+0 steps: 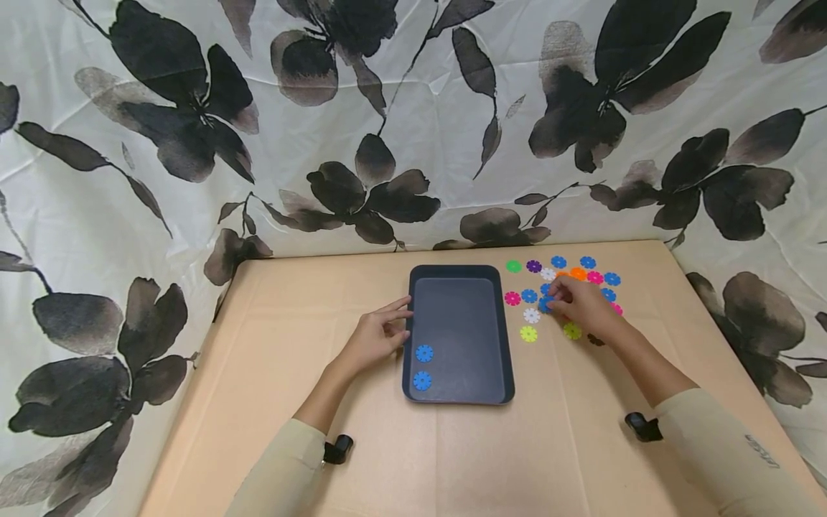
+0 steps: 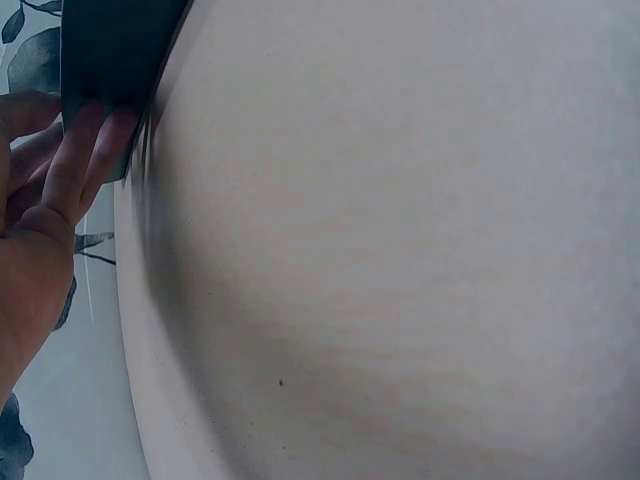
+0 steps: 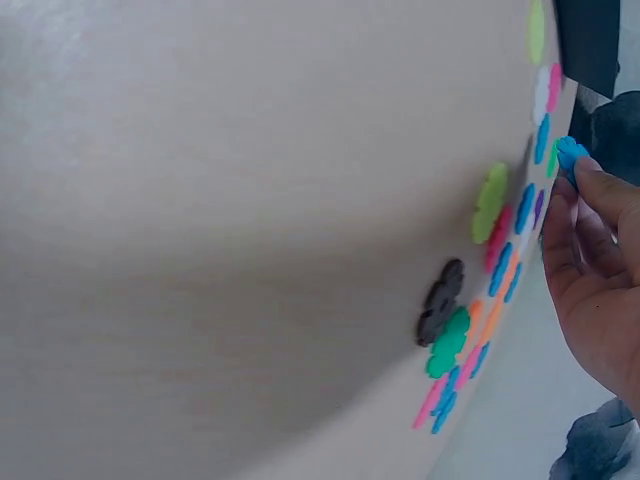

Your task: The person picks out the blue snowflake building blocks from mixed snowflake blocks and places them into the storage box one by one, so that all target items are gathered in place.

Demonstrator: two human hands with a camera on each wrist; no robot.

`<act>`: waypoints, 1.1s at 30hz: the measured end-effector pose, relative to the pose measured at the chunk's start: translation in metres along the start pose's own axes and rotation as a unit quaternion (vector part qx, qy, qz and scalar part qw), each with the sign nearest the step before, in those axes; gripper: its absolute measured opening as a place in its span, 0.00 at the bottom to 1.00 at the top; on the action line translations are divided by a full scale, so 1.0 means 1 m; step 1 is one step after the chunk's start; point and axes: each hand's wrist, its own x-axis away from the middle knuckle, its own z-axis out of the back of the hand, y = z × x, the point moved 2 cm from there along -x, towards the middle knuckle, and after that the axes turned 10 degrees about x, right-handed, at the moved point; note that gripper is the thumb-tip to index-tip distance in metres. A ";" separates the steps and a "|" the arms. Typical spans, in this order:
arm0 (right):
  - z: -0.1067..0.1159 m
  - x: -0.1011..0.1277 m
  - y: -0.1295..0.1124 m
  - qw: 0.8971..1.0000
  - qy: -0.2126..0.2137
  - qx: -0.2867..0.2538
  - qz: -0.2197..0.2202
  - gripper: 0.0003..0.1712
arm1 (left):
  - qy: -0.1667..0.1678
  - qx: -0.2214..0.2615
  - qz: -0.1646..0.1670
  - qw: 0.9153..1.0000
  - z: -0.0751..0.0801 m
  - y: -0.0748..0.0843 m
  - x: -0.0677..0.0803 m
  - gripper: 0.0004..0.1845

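Observation:
A dark grey rectangular tray (image 1: 460, 330) has two blue notched discs, an upper one (image 1: 424, 353) and a lower one (image 1: 423, 380), lying near its left side. My left hand (image 1: 376, 336) touches the tray's left edge; in the left wrist view its fingers (image 2: 75, 165) lie against the outer wall. To the right of the tray, my right hand (image 1: 584, 307) pinches a blue notched disc (image 3: 571, 158) between thumb and fingertips, above the spread of coloured discs. Part of that spread is hidden beneath the hand.
Loose discs lie right of the tray, among them green (image 1: 513, 266), purple (image 1: 533, 266), pink (image 1: 512, 298), white (image 1: 532, 315), yellow-green (image 1: 528, 334) and black (image 3: 440, 303). The tan table (image 1: 362, 445) ends at a floral cloth (image 1: 400, 108) behind.

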 end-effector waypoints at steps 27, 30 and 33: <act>0.007 -0.011 -0.094 0.994 -0.003 -0.005 0.112 0.07 | -0.003 0.004 -0.004 1.000 -0.001 -0.002 -0.002 0.21; 0.001 -0.012 -0.103 0.993 -0.010 -0.011 0.118 0.08 | -0.002 0.005 -0.002 1.000 -0.001 -0.002 -0.001 0.21; -0.006 -0.014 -0.112 0.991 -0.011 -0.011 0.131 0.08 | 0.000 0.006 -0.001 1.000 -0.001 -0.001 -0.001 0.21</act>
